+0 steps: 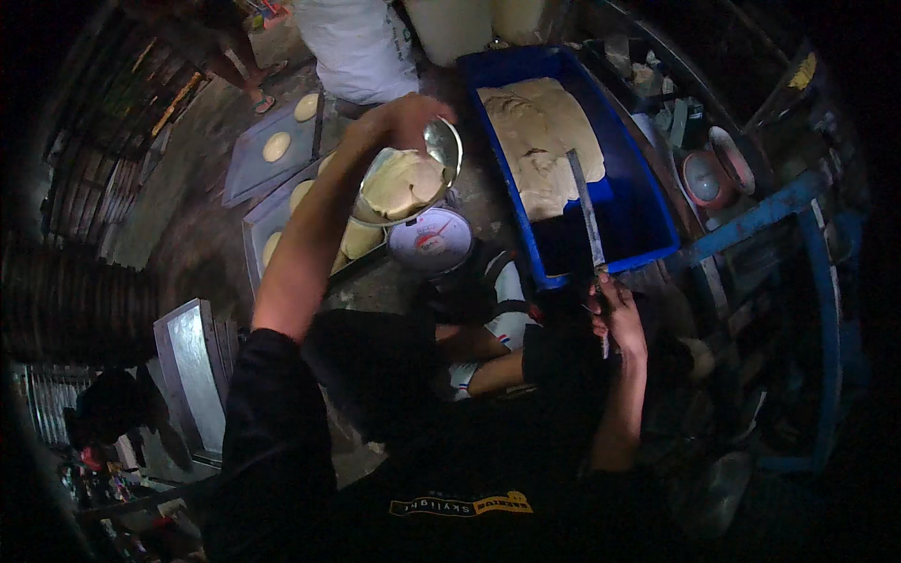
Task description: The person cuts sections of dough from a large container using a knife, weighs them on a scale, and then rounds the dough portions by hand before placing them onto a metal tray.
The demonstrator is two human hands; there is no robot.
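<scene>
My left hand is over the far rim of a metal bowl holding a lump of pale dough; its fingers are blurred, so their grip is unclear. A scale with a round dial sits just beneath the bowl. My right hand grips a long, flat metal blade, whose tip lies over a mass of dough in a blue tub. Left of the scale, dough portions fill a metal tray, partly hidden by my arm.
Another tray with dough rounds is farther left. White sacks and a bucket stand behind; another person's legs show upper left. A blue frame borders the right, upright trays the lower left. My folded legs are below the scale.
</scene>
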